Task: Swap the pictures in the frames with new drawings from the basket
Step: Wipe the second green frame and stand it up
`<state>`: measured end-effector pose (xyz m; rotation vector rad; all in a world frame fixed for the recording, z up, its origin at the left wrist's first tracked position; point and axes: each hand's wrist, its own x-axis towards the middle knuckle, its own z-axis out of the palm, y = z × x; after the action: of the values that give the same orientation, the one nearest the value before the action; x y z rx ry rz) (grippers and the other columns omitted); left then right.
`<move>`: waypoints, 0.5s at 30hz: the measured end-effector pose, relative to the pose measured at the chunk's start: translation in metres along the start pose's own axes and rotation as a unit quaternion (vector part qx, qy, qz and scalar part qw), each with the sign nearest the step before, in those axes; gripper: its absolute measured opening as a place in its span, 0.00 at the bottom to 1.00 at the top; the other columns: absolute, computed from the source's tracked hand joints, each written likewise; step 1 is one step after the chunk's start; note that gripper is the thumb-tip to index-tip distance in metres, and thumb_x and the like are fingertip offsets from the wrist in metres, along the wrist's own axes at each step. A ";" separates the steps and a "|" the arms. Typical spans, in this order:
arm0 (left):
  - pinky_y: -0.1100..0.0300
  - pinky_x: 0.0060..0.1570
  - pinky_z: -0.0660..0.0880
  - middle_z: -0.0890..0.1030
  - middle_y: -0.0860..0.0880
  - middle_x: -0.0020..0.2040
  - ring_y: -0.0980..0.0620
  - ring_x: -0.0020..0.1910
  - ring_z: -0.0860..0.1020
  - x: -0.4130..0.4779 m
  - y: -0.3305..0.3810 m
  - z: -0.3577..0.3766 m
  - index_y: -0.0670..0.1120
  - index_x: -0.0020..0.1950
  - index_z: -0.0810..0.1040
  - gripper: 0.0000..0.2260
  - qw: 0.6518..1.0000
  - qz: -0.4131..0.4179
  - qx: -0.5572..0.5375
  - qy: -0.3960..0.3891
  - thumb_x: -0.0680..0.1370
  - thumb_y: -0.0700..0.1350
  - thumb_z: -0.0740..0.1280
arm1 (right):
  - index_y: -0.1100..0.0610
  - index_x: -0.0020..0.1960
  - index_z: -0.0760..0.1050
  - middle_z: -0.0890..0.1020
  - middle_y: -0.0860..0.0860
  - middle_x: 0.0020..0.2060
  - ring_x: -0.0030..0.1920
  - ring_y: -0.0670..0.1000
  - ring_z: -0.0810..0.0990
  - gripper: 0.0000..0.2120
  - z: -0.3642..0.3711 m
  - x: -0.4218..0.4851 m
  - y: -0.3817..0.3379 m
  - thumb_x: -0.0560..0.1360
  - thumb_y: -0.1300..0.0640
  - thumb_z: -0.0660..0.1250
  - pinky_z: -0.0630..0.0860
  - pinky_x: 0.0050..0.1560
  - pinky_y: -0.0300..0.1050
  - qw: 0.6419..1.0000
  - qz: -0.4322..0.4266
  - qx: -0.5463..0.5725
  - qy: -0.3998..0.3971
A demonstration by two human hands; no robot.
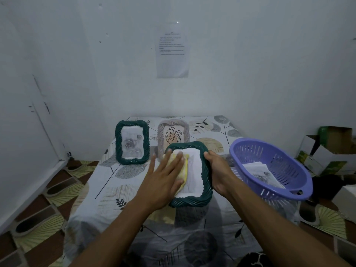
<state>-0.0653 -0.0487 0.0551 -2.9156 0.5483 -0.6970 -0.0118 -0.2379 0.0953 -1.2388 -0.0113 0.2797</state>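
Step in hand looks like wiping down one frame mid-swap. Left hand (163, 176) lies flat, fingers straight and spread, pressing a yellow cloth (184, 170) onto the panel of the tilted green frame (190, 201). Right hand (217, 170) grips that frame's right edge, fingers curled round it. Can't tell whether the panel is front or back. Next move probably needs the cloth put down and a sheet taken from the drawings (264, 172) in the purple basket (279, 157), just right. Farther back stand a second green frame (132, 142) and a beige frame (173, 132).
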 end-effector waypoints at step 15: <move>0.41 0.72 0.32 0.40 0.55 0.79 0.55 0.77 0.38 -0.011 0.019 -0.005 0.51 0.79 0.42 0.30 0.996 0.044 -0.047 -0.053 0.80 0.65 0.38 | 0.60 0.62 0.74 0.82 0.60 0.56 0.56 0.61 0.81 0.14 -0.011 0.008 0.002 0.83 0.57 0.54 0.76 0.60 0.62 0.999 -0.003 0.028 0.041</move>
<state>-0.0828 -0.0620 0.0514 -2.9716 0.7129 -0.5172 -0.0030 -0.2461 0.0883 -1.1929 0.0628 0.2231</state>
